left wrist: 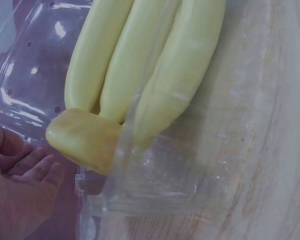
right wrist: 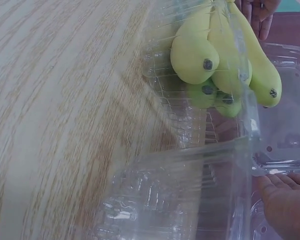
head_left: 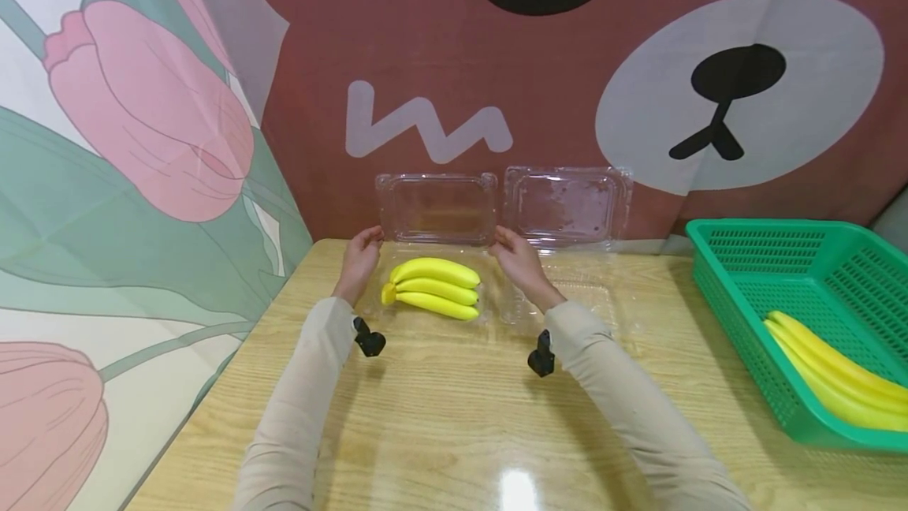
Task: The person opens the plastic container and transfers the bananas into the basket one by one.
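A bunch of yellow bananas (head_left: 435, 288) (left wrist: 140, 65) (right wrist: 220, 55) lies in the base of a clear plastic clamshell box (head_left: 371, 307) (left wrist: 155, 185) (right wrist: 190, 165) at the back of the wooden table. Its hinged lid (head_left: 436, 207) (left wrist: 25, 75) (right wrist: 290, 115) stands upright against the backdrop. My left hand (head_left: 363, 249) (left wrist: 20, 195) grips the lid's lower left corner. At the lower right corner my right hand (head_left: 516, 255) (right wrist: 285, 200) holds the lid edge between fingers and thumb. The bananas sit between the two hands.
A second clear clamshell box (head_left: 566, 207) stands open just right of the first. At the table's right edge a green mesh basket (head_left: 745, 290) holds more bananas (head_left: 837, 373). A printed fabric backdrop (head_left: 567, 85) closes off the back and left.
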Demonstrator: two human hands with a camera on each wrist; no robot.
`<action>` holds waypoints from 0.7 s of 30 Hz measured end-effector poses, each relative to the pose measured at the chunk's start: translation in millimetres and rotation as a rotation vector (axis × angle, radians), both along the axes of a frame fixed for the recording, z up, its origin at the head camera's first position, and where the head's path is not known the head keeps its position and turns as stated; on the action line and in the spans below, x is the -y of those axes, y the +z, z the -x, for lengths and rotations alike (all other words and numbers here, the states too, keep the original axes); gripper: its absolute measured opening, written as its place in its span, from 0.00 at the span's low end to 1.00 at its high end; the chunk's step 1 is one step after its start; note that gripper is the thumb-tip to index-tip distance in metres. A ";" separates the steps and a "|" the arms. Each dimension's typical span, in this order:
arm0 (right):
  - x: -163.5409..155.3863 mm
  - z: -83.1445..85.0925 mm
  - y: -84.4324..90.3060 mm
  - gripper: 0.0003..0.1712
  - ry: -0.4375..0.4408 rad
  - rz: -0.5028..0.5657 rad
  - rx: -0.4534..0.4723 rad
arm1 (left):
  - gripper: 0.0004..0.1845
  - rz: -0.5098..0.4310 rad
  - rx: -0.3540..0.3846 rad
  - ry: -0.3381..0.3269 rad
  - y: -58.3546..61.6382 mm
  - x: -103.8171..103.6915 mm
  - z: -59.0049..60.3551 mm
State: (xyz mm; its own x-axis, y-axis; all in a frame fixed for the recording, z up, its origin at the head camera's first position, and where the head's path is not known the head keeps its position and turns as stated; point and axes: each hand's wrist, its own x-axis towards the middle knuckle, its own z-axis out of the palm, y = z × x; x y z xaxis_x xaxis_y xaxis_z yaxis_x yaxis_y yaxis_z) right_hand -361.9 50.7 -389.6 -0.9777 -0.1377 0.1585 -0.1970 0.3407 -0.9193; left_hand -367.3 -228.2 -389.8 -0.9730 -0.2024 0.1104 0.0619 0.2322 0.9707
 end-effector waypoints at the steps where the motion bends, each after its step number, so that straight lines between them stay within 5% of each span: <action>1: 0.1 0.1 -0.1 0.33 0.002 -0.001 0.001 | 0.22 -0.005 -0.002 -0.003 0.1 0.0 -0.1; 21: -0.6 1.7 -3.0 0.35 0.036 -0.001 0.015 | 0.27 0.004 -0.002 -0.113 -3.3 1.4 0.8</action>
State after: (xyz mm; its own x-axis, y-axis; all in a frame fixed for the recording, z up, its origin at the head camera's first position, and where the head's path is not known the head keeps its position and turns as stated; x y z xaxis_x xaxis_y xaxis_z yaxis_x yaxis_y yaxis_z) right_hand -363.6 51.3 -392.6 -0.9745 -0.1726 0.1434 -0.1950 0.3348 -0.9219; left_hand -368.2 -229.6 -393.0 -0.9893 -0.0913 0.1135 0.0902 0.2275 0.9696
